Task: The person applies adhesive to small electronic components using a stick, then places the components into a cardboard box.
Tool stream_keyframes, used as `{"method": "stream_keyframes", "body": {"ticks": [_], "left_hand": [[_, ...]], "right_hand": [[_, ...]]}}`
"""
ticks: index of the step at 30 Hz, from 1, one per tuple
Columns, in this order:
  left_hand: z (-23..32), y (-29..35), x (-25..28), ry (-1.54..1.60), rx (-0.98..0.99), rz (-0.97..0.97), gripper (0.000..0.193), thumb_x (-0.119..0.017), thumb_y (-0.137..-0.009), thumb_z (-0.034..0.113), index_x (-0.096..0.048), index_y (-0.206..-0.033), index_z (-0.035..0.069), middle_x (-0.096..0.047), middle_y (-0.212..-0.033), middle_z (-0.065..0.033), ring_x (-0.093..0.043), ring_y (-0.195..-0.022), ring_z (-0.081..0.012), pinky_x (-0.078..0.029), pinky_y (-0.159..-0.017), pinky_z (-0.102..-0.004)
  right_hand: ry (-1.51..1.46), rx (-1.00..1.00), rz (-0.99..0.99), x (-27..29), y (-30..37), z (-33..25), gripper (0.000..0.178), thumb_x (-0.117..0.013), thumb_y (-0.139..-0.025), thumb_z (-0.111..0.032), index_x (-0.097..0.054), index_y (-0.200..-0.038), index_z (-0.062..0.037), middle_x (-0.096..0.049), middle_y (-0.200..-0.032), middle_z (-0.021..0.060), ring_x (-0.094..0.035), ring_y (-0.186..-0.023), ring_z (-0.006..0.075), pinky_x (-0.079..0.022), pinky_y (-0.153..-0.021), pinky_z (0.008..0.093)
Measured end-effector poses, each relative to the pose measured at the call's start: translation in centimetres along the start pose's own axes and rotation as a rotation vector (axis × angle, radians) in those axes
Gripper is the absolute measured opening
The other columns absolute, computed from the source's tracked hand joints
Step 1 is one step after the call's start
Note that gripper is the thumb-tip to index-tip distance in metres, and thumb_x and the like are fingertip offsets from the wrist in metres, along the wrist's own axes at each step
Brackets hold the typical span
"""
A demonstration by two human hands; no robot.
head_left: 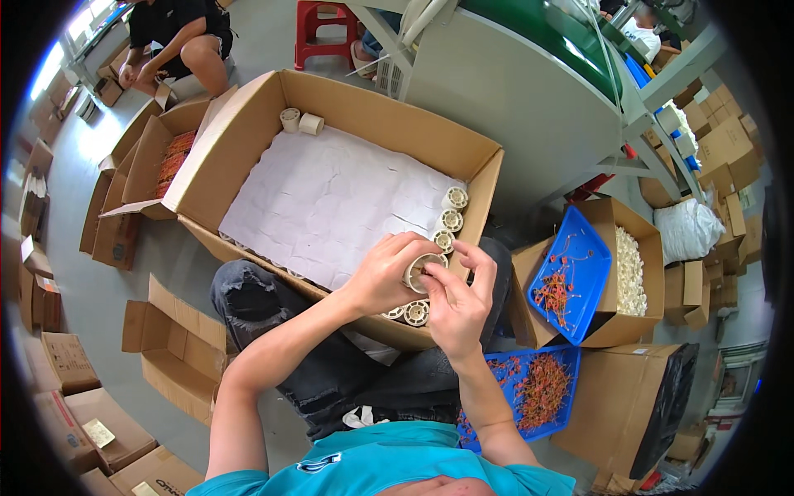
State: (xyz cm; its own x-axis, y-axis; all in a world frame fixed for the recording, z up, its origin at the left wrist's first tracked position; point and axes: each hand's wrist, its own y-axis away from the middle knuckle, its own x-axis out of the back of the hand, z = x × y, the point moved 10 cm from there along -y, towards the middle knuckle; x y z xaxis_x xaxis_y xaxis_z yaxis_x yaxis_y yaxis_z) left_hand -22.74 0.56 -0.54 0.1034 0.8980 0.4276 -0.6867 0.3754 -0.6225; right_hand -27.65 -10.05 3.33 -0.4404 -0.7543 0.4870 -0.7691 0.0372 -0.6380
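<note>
My left hand [382, 274] is wrapped around a hollow cream plastic cylinder [416, 273], with its open end facing up toward me. The thumb and fingers of my right hand [461, 307] are pinched together at that opening; whatever they grip inside is too small to make out. Both hands are above the near right corner of a large open cardboard box [380, 112] by my knees. A white sheet [322, 207] covers most of its inside. Similar cream cylinders [451, 220] stand in a row along its right wall, and two more [311, 124] are in the far left corner.
To my right, a tilted blue tray [594, 281] holds red wired pieces, beside a carton of white parts [631, 269]. Another blue tray [569, 397] lies nearer. An opened carton [178, 364] is at left. Beyond stand a grey machine [513, 116], red stool [318, 37] and crouching person [169, 29].
</note>
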Motion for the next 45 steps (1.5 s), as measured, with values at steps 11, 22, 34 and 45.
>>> {"method": "stream_keyframes", "body": {"ticks": [11, 22, 34, 45], "left_hand": [[0.2, 0.0, -0.3, -0.025, -0.045, -0.055, 0.049, -0.080, -0.058, 0.003, -0.062, -0.103, 0.007, -0.065, -0.096, -0.0084, -0.065, -0.087, -0.0293, -0.051, -0.075, -0.0382], [-0.5, 0.0, -0.9, 0.105, 0.020, -0.085, 0.047, -0.078, -0.062, 0.002, -0.061, -0.106, 0.006, -0.062, -0.091, -0.0100, -0.063, -0.082, -0.0320, -0.051, -0.071, -0.0404], [-1.1, 0.6, -2.4, 0.194, 0.121, -0.274, 0.050, -0.081, -0.060, 0.000, -0.060, -0.105, 0.004, -0.062, -0.094, -0.0114, -0.063, -0.083, -0.0341, -0.052, -0.072, -0.0415], [0.0, 0.1, -1.5, -0.043, -0.039, -0.173, 0.055, -0.081, -0.059, 0.000, -0.057, -0.108, 0.004, -0.063, -0.098, -0.0137, -0.064, -0.086, -0.0348, -0.054, -0.072, -0.0409]], "right_hand": [[-0.174, -0.352, -0.236, -2.9, 0.8, 3.8, 0.020, -0.077, -0.072, -0.001, -0.077, -0.091, -0.0052, -0.063, -0.116, 0.0124, -0.063, -0.095, 0.0274, -0.053, -0.082, 0.0354], [-0.039, -0.340, -0.177, -2.1, 0.9, 3.0, 0.018, -0.072, -0.077, 0.000, -0.076, -0.094, -0.0037, -0.065, -0.108, 0.0109, -0.065, -0.096, 0.0286, -0.054, -0.081, 0.0375], [-0.056, -0.270, -0.270, -2.5, 1.0, 3.1, 0.020, -0.071, -0.072, 0.002, -0.076, -0.090, -0.0045, -0.064, -0.106, 0.0097, -0.064, -0.096, 0.0274, -0.053, -0.081, 0.0376], [-0.187, -0.380, -0.167, -2.4, 1.4, 4.6, 0.023, -0.075, -0.075, 0.001, -0.077, -0.097, -0.0042, -0.068, -0.112, 0.0135, -0.068, -0.097, 0.0283, -0.055, -0.085, 0.0365]]}}
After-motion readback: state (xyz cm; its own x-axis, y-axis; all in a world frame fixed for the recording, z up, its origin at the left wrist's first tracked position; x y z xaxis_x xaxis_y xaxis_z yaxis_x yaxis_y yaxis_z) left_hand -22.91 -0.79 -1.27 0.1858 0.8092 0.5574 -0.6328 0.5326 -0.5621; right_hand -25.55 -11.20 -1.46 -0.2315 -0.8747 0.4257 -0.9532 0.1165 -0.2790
